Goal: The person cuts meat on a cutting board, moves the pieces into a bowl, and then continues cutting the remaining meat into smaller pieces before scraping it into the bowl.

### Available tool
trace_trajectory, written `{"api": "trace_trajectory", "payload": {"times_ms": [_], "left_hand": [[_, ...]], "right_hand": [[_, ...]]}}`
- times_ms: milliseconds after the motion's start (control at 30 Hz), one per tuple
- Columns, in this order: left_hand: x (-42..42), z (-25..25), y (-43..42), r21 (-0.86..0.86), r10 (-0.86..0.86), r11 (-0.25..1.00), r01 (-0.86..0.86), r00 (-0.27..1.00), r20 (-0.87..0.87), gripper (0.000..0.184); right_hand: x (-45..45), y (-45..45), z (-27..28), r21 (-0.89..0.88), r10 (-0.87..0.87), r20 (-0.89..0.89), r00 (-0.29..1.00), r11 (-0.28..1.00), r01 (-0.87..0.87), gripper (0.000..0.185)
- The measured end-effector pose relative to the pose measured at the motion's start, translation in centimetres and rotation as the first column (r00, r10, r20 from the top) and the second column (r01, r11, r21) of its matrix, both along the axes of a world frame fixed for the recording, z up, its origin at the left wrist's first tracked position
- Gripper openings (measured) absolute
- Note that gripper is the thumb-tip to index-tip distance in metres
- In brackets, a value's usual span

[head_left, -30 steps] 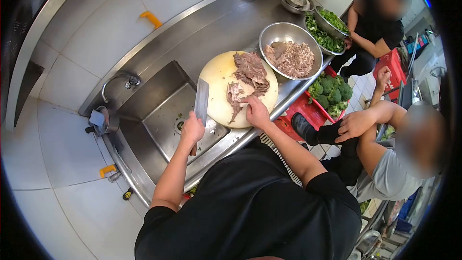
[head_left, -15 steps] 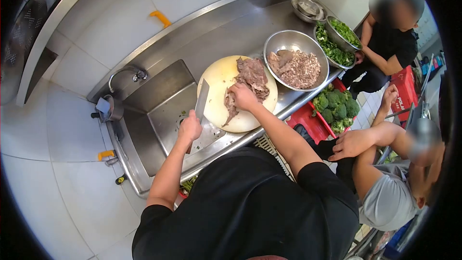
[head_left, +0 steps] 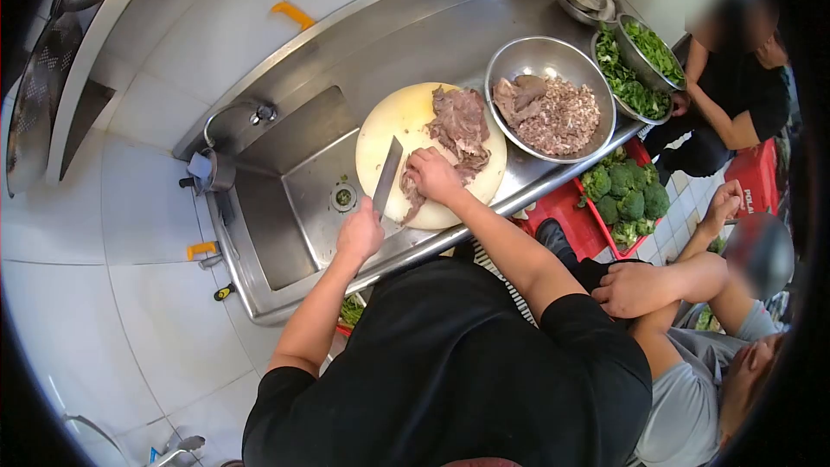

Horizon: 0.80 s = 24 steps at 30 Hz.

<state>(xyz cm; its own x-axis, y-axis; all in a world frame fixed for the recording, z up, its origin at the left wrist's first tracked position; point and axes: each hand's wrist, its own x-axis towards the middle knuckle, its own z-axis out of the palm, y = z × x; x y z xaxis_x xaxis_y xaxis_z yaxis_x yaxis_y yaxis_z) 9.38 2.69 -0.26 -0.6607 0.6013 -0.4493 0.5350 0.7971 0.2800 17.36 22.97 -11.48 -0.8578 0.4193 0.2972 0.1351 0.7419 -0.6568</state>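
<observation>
My left hand (head_left: 360, 230) is wrapped round the handle of a wide-bladed kitchen knife (head_left: 389, 171). The blade points away from me over the left part of a round, pale cutting board (head_left: 380, 121). Cooked-looking brown meat (head_left: 462, 124) lies in a heap on the board's right side, with a strip trailing toward the front edge. On that strip rests my right hand (head_left: 432, 175), fingers bent and pressed onto the meat, the blade just left of them. A metal bowl (head_left: 519, 50) beside the board holds chopped meat and some larger pieces.
The sink basin (head_left: 285, 242) with its tap (head_left: 259, 114) lies left of the board. At the far right stand bowls of leafy greens (head_left: 618, 78). Broccoli (head_left: 624, 199) fills a red crate (head_left: 581, 223) below the counter. Two people sit close on my right; one arm (head_left: 644, 285) is near mine.
My view has shifted slightly. The knife has moved right, from the board's left edge over the board, closer to my right hand. My right hand stays on the meat.
</observation>
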Motion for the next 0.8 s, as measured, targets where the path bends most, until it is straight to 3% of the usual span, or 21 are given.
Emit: {"api": "trace_trajectory", "payload": {"times_ms": [167,433,767,800], "left_hand": [[-0.3,-1.7,1.0,-0.001,-0.053,0.999,0.053,0.998,-0.029,0.027],[0.0,-0.1,1.7,0.069,-0.097,0.993,0.099,0.994,-0.042,0.023],[0.0,-0.1,1.5,-0.075,-0.142,0.987,0.144,0.989,0.032,0.029],[0.0,-0.9,2.5,-0.072,-0.123,0.989,0.126,0.992,0.037,0.031]], "right_hand": [[-0.5,-0.2,-1.3,-0.008,-0.004,-0.008,1.0,1.0,0.004,0.015],[-0.9,-0.2,-1.2,-0.015,-0.031,0.056,0.998,0.999,0.032,0.014],[-1.0,0.7,-0.9,-0.044,0.025,0.145,0.989,0.999,-0.019,0.011],[-1.1,0.8,-1.2,-0.044,0.027,0.088,0.996,0.999,-0.023,0.01]]}}
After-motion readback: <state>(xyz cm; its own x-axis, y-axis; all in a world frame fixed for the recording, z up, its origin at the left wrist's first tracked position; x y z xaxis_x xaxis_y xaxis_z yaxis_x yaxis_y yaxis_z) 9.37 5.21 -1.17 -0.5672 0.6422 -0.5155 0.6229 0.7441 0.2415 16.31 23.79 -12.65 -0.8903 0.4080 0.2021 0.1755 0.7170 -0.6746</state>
